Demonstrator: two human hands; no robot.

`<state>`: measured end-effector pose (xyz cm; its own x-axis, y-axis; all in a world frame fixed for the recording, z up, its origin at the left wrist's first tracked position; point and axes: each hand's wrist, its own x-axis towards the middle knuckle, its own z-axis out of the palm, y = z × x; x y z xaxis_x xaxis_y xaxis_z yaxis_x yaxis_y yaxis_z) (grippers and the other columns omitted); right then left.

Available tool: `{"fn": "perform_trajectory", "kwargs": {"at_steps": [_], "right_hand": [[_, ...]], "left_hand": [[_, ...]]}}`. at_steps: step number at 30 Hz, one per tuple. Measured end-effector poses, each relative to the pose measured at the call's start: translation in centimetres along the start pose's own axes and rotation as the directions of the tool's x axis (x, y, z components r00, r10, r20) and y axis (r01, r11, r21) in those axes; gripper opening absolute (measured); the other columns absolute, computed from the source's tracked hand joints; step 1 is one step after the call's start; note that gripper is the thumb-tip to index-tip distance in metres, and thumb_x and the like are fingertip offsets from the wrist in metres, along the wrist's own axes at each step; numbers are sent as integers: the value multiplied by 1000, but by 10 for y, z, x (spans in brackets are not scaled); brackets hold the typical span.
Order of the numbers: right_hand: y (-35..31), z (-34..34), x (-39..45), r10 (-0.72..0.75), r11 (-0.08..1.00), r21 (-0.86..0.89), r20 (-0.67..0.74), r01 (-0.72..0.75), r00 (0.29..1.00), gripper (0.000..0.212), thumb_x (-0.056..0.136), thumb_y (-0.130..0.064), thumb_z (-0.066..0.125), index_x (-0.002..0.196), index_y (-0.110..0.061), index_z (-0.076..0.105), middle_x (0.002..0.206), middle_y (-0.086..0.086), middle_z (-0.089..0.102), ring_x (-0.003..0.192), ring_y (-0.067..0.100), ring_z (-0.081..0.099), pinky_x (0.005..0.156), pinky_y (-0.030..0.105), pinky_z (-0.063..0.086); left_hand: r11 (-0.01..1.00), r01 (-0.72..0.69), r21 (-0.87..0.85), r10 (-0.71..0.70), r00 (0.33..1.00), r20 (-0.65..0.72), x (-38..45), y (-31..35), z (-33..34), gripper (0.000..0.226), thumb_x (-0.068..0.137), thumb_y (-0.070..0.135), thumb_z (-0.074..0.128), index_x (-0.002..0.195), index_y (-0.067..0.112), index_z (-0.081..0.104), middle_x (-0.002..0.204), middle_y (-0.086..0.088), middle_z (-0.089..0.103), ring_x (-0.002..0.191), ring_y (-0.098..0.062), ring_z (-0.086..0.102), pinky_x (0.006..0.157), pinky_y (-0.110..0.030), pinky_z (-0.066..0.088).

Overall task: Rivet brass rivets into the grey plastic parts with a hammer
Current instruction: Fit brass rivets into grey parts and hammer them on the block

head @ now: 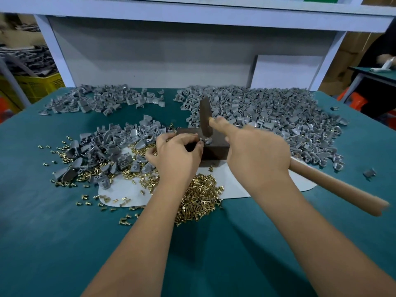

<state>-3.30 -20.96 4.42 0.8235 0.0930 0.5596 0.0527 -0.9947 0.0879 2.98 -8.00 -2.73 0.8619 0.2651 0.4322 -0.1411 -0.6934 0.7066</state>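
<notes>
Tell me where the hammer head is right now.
In the head view, the hammer head stands just right of centre on the dark block, gripped by the right hand, with the left hand close beside it.

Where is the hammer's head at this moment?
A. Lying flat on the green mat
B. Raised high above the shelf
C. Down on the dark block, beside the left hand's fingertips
C: the hammer stands head-down on the dark block, next to the left hand.

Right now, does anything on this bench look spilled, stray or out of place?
Brass rivets lie loose off the white sheet onto the green mat, and one grey part sits alone at right. Otherwise nothing stands out.
</notes>
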Motion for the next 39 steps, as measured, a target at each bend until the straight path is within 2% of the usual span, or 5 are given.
{"fn": "perform_trajectory", "kwargs": {"at_steps": [13,25,31,35,39], "right_hand": [[21,19,20,193,977,119,-122,-178,974,53,96,-25,47,140,-49,31,76,1,59,56,25,49,42,21,16],[54,71,5,423,896,40,228,-442,877,15,92,-17,48,105,-17,55,72,4,50,67,28,45,54,29,29],[46,64,1,338,939,51,36,-339,941,25,91,-20,54,113,-14,64,106,14,53,98,32,48,78,37,36],[24,48,2,133,862,503,-342,61,930,26,87,-5,59,112,-8,66,93,5,61,81,17,55,72,25,42],[-10,47,-3,13,659,732,-241,173,971,36,82,-4,67,117,-15,66,98,-4,63,86,10,58,77,26,52]], "left_hand": [[999,29,-37,-28,999,36,1,0,-1,12,86,47,64,93,42,73,91,35,57,124,-6,33,102,-42,12],[851,120,-511,-13,978,207,6,7,-21,16,86,24,70,73,32,71,101,35,65,129,-7,33,113,-54,18],[833,79,-547,25,983,181,4,6,-24,10,87,22,69,80,29,73,106,25,67,128,-6,37,110,-44,25],[798,54,-600,27,992,126,1,12,-26,9,87,17,70,85,24,75,99,13,69,101,10,56,86,-15,45],[729,94,-678,29,985,168,-3,17,-25,16,87,6,68,77,18,70,87,4,75,85,-8,70,75,-28,57]]}}
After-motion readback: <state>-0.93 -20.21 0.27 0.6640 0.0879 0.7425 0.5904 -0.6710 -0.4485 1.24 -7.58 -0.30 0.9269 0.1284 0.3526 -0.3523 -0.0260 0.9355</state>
